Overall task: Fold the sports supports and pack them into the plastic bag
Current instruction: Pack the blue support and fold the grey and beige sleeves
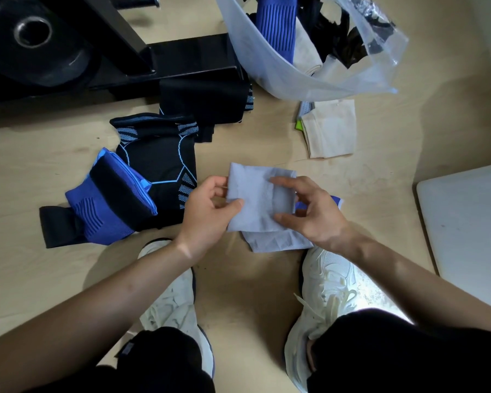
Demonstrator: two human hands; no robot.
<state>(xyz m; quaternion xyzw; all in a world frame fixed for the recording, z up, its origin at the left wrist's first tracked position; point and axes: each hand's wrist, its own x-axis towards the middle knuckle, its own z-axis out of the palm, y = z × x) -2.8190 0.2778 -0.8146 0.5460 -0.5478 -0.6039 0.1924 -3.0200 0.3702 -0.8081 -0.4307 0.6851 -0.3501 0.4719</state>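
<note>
While the person squats on the wooden floor (40,154), both hands hold a grey support (255,194) just ahead of the two white shoes (323,285). The left hand (207,211) pinches its left edge between thumb and curled fingers; the right hand (309,211) grips its right side, thumb on top and fingers spread round the edge. The support is folded over, with a lower layer showing beneath the right wrist. Just left of it on the floor lies a heap of black supports with light blue patterns (159,163), and a blue and black one (111,214) leans on the heap's near left side. A beige support (330,129) lies beyond the right hand. Farther back, the clear plastic bag (349,80) lies open, holding a blue support (275,26) and pale and dark pieces. A black weight plate (31,38) sits at the far left
</note>
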